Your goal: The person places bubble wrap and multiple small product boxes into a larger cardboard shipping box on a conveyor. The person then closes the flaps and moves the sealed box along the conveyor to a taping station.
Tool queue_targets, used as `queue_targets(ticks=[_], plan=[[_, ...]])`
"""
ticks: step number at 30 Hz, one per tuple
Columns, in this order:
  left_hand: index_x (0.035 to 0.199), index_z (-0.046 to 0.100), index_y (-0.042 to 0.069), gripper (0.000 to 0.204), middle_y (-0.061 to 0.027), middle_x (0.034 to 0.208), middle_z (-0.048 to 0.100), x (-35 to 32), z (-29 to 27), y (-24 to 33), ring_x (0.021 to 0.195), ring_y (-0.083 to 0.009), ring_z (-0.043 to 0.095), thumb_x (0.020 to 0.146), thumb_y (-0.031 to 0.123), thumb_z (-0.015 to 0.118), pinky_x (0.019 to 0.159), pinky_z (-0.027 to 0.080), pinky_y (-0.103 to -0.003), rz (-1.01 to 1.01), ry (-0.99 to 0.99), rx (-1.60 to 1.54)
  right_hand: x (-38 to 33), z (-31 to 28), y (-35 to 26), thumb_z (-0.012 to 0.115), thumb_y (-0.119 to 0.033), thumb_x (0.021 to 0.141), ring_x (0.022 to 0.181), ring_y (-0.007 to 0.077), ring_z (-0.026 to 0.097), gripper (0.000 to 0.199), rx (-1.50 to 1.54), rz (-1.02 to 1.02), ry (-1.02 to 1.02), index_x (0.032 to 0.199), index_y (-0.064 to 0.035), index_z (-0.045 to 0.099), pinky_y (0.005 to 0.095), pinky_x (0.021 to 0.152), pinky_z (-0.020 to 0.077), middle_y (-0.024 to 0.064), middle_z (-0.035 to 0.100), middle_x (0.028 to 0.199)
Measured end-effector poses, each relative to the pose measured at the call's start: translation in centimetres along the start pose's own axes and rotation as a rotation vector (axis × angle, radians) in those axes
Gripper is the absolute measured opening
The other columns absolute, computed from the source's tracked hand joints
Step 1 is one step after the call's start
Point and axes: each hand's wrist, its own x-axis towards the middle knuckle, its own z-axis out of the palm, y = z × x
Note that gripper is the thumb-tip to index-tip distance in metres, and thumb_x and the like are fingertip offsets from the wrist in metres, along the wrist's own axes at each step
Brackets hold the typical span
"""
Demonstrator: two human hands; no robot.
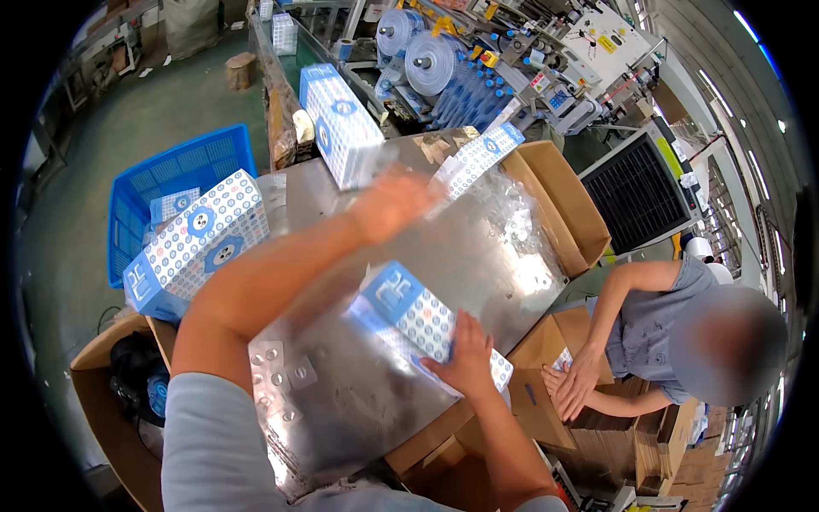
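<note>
On the metal table lies a blue-and-white patterned box, slightly smeared by motion. My right hand grips its near right end, thumb on one side and fingers on the other. My left hand is stretched out over the middle of the table, too blurred to show its fingers. Just beyond it stands a tall box of the same pattern. Another such box sits to the left, beside my left forearm. A further patterned pack lies at the far right of the table, next to crumpled clear plastic.
A blue crate stands left, a cardboard box with dark items below it. An open carton is at the table's right edge. A co-worker's hands rest at another carton. Machinery with film rolls stands behind.
</note>
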Motion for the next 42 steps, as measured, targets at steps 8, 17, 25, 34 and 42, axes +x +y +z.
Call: queue_targets(ticks=[8, 17, 25, 34, 42], plan=[[0.145, 0.024, 0.02, 0.1, -0.0077, 0.149, 0.028, 0.7, 0.2, -7.7, 0.137, -0.0315, 0.027, 0.062, 0.023, 0.078, 0.109, 0.017, -0.058, -0.087, -0.564, 0.405, 1.6, 2.8, -1.9, 0.081, -0.041, 0.056, 0.1, 0.0299, 0.05, 0.092, 0.007, -0.156, 0.026, 0.13, -0.0045, 0.041, 0.0473, 0.093, 0.0315, 0.013, 0.053, 0.106], [0.146, 0.022, 0.013, 0.114, -0.0156, 0.123, 0.055, 0.9, 2.2, -0.7, 0.12, -0.0322, 0.047, 0.054, 0.043, 0.082, 0.103, 0.033, -0.049, -0.25, -0.555, -0.029, -1.5, -3.8, 0.2, 0.081, -0.021, 0.059, 0.096, 0.0354, 0.054, 0.079, 0.188, -0.232, 0.344, 0.127, -0.0032, 0.045, 0.0436, 0.081, 0.0414, 0.0156, 0.057, 0.104], [0.12, 0.056, 0.002, 0.061, -0.0127, 0.11, 0.065, -5.7, 1.2, 4.5, 0.092, -0.0265, 0.065, 0.072, 0.037, 0.072, 0.081, 0.053, -0.041, -1.045, -0.507, -1.285, -20.2, -13.1, 9.3, 0.084, -0.028, 0.064, 0.12, 0.0261, 0.044, 0.095, 0.683, 0.318, 0.774, 0.137, -0.0003, 0.029, 0.0386, 0.1, 0.037, 0.0144, 0.041, 0.132], [0.138, 0.03, 0.002, 0.069, -0.0159, 0.125, 0.053, -8.9, -3.5, 30.8, 0.114, -0.0271, 0.054, 0.084, 0.026, 0.067, 0.098, 0.045, -0.041, -0.776, -0.408, -2.172, -40.9, -16.5, 18.5, 0.084, -0.012, 0.057, 0.117, 0.0271, 0.045, 0.093, 0.162, 0.844, 1.125, 0.135, 0.0004, 0.036, 0.0377, 0.1, 0.0337, 0.0145, 0.044, 0.129], [0.105, 0.052, 0.007, 0.032, -0.0149, 0.095, 0.059, -17.2, 6.5, 44.4, 0.083, -0.0359, 0.063, 0.076, 0.016, 0.06, 0.067, 0.053, -0.043, 0.913, -0.832, -0.562, -44.2, -11.6, 14.5, 0.069, -0.023, 0.078, 0.104, 0.0304, 0.054, 0.051, 0.288, 0.597, 0.518, 0.119, 0.0022, 0.053, 0.0415, 0.089, 0.0443, 0.0165, 0.057, 0.115]])
